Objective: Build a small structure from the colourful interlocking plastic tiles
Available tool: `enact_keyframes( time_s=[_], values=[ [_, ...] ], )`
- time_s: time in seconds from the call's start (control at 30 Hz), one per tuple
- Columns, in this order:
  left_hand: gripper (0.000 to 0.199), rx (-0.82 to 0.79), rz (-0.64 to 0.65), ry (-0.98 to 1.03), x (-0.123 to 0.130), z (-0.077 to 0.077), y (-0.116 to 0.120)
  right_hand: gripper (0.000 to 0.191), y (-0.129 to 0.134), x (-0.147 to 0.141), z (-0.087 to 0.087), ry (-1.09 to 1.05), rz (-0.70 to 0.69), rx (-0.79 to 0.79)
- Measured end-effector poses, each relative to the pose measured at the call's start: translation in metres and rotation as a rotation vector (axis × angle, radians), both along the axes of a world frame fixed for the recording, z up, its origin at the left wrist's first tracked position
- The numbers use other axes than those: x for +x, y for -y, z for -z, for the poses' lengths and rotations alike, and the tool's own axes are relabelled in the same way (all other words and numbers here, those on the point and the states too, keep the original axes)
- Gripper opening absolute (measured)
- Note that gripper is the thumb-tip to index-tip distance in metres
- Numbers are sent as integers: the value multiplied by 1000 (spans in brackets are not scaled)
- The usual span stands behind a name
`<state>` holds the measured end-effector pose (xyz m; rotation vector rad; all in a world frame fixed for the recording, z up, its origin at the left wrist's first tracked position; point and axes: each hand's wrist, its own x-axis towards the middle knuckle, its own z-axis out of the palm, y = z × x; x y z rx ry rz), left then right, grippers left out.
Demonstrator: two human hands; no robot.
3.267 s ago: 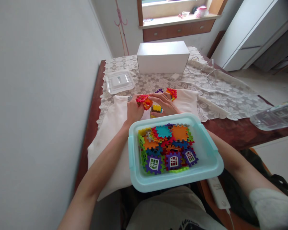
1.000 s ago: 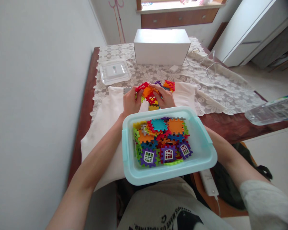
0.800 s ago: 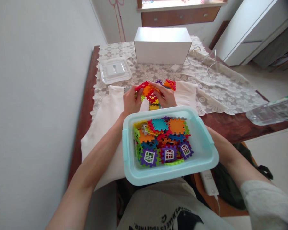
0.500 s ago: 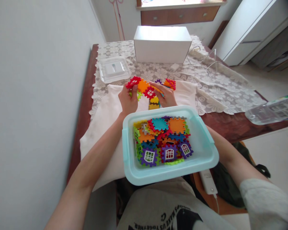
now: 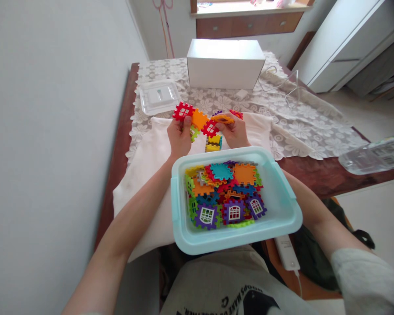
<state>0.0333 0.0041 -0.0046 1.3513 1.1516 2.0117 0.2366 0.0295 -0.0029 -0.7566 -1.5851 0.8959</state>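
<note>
My left hand (image 5: 180, 136) is closed on a joined strip of interlocking plastic tiles, gripping it by the left end. The strip runs from a red window tile (image 5: 183, 111) through an orange tile (image 5: 200, 119) to another red window tile (image 5: 210, 128), with a lime green tile (image 5: 194, 133) below. At the strip's right end my right hand (image 5: 235, 131) pinches an orange tile (image 5: 223, 119), tilted nearly edge-on. Whether that tile is joined to the strip I cannot tell. Behind and under the hands lie yellow tiles (image 5: 213, 143) and a partly hidden red piece (image 5: 236, 114).
A light blue tub (image 5: 282, 205) holding several coloured tiles stands close to my body. Farther back are a clear plastic lid (image 5: 160, 96) and a white box (image 5: 226, 68) on the lace tablecloth (image 5: 308, 118). A clear bottle (image 5: 374, 153) is at the right, and a wall borders the left.
My right hand has drawn back slightly and now pinches an orange tile tilted at the strip's right end. The left hand's red tile has turned more toward me. The view has shifted slightly.
</note>
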Motion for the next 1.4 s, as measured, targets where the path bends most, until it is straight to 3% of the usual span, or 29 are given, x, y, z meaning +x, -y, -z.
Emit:
enact_keyframes(
  time_s=[0.13, 0.5, 0.67, 0.77, 0.87, 1.03, 1.17, 1.27, 1.33, 1.4],
  values=[
    [64, -58, 70, 71, 1, -5, 0, 71, -3, 0, -2, -68, -33, -45],
    [62, -253, 265, 138, -5, -8, 1, 68, -14, -3, 23, -203, -81, -45],
    [54, -281, 114, 168, -17, -10, -5, 67, -24, 8, 24, -313, -33, -45],
    [50, -233, 62, 132, -18, -10, -6, 67, -22, 21, 9, -336, -51, -91],
    [53, -216, 98, 103, -14, -9, -4, 68, -8, 37, -21, -244, -154, -159],
    [50, -195, 144, 121, -10, -5, -4, 61, 24, 60, -80, -42, -613, -201],
    [55, -251, 188, 119, -14, 0, -8, 63, 32, 67, -101, 149, -825, -156],
    [61, -249, 202, 118, -16, 2, -11, 84, 28, 62, -94, 139, -746, -120],
    [64, -217, 206, 79, -17, 1, -12, 93, 22, 56, -82, 43, -548, -130],
    [64, -168, 217, 7, -18, -5, -9, 89, 16, 48, -69, -32, -339, -140]
  ],
)
